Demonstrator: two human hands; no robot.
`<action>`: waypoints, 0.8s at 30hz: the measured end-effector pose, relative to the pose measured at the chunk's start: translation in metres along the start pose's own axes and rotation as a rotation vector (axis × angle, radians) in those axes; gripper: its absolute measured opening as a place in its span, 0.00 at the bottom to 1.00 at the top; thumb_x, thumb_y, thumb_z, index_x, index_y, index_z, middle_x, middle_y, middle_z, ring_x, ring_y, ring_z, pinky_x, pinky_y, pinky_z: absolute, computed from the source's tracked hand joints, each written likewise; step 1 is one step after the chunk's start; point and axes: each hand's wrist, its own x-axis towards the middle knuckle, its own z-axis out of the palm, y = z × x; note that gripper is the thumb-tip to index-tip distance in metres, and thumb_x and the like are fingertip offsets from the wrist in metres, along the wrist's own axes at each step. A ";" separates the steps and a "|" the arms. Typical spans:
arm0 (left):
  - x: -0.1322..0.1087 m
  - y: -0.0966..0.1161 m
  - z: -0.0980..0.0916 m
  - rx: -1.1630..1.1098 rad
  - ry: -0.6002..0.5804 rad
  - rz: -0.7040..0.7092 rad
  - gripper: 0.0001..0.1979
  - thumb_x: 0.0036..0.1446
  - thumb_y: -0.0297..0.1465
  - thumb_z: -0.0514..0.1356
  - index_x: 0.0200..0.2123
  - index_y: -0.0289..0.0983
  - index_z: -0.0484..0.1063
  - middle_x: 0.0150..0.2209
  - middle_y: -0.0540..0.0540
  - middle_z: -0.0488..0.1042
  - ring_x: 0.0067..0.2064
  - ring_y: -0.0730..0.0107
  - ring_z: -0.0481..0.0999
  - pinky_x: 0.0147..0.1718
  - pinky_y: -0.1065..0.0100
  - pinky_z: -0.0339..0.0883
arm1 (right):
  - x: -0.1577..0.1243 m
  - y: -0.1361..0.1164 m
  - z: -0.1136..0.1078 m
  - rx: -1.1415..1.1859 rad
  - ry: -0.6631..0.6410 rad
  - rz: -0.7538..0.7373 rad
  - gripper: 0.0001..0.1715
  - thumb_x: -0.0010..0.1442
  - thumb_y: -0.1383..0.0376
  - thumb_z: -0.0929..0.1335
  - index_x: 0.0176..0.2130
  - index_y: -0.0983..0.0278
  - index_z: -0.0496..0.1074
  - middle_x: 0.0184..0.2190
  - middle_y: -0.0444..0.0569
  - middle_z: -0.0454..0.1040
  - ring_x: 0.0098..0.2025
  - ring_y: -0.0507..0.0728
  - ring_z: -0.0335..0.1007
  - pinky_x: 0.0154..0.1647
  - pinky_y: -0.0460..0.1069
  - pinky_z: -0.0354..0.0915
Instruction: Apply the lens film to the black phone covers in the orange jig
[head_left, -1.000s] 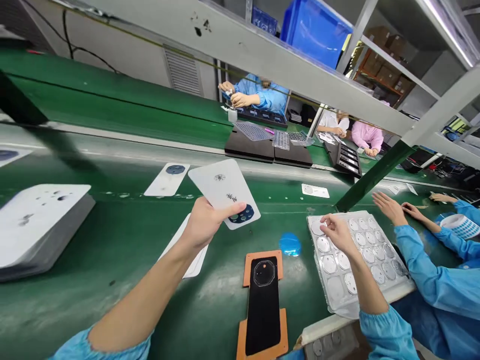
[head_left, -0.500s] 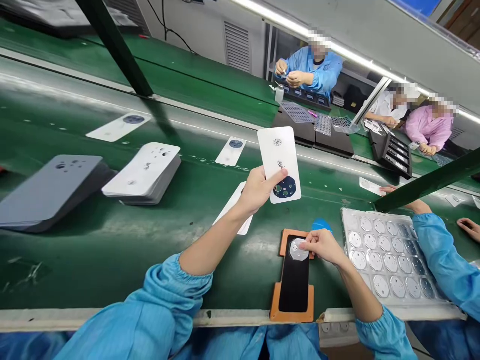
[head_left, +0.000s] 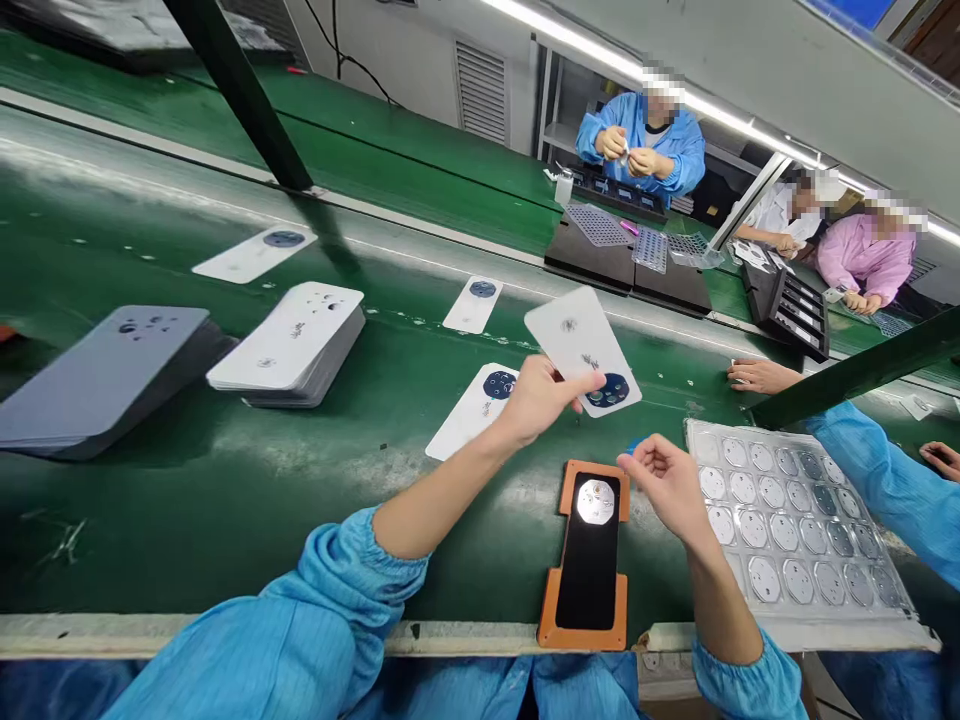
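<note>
Beyond the orange frame [head_left: 585, 637], a white card [head_left: 568, 330] is pinched by the left hand [head_left: 541, 400]; the right hand's grip [head_left: 670, 487] cannot be judged.

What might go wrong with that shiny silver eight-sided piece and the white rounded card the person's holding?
The left hand has its thumb over the edge of the dark blue patch on the white rounded card, so it might smudge it.

The right hand is near the shiny silver eight-sided piece on the black rectangular panel; a bump might knock that piece crooked.
</note>
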 end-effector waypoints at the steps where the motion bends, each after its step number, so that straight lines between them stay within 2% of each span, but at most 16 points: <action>1: -0.004 -0.004 0.007 -0.023 -0.007 -0.012 0.16 0.45 0.39 0.73 0.30 0.30 0.80 0.34 0.41 0.81 0.23 0.73 0.73 0.20 0.72 0.68 | 0.001 -0.009 0.001 0.045 0.080 -0.054 0.15 0.60 0.54 0.70 0.30 0.62 0.70 0.25 0.44 0.72 0.26 0.52 0.67 0.27 0.46 0.64; 5: -0.021 -0.018 0.031 -0.189 -0.042 -0.052 0.23 0.53 0.47 0.67 0.37 0.31 0.80 0.37 0.40 0.81 0.34 0.63 0.81 0.34 0.64 0.78 | 0.010 -0.031 0.017 -0.017 0.436 -0.349 0.07 0.64 0.61 0.67 0.37 0.62 0.74 0.35 0.49 0.75 0.39 0.56 0.73 0.39 0.50 0.71; 8: -0.031 -0.026 0.041 -0.229 -0.094 0.016 0.27 0.57 0.51 0.61 0.44 0.32 0.79 0.44 0.38 0.81 0.45 0.56 0.81 0.43 0.60 0.78 | 0.018 -0.029 0.028 -0.116 0.615 -0.426 0.06 0.64 0.63 0.67 0.37 0.62 0.74 0.35 0.50 0.76 0.39 0.56 0.73 0.42 0.53 0.71; 13: -0.038 -0.038 0.045 -0.113 -0.143 0.112 0.27 0.61 0.51 0.58 0.47 0.33 0.79 0.49 0.38 0.80 0.51 0.53 0.79 0.50 0.57 0.74 | 0.019 -0.015 0.027 -0.055 0.620 -0.384 0.08 0.64 0.63 0.67 0.35 0.62 0.74 0.34 0.49 0.75 0.36 0.55 0.73 0.39 0.51 0.71; 18: -0.039 -0.046 0.044 -0.019 -0.146 0.156 0.25 0.64 0.47 0.57 0.51 0.34 0.77 0.49 0.39 0.79 0.50 0.56 0.78 0.51 0.58 0.73 | 0.018 -0.011 0.025 0.014 0.587 -0.334 0.08 0.64 0.64 0.67 0.35 0.63 0.75 0.34 0.49 0.75 0.36 0.54 0.72 0.36 0.50 0.71; 24: -0.040 -0.053 0.043 0.085 -0.148 0.221 0.23 0.66 0.46 0.55 0.50 0.35 0.77 0.47 0.40 0.79 0.47 0.59 0.78 0.50 0.60 0.72 | 0.018 -0.009 0.026 0.091 0.574 -0.308 0.07 0.63 0.64 0.67 0.34 0.63 0.75 0.34 0.49 0.75 0.36 0.54 0.73 0.36 0.49 0.71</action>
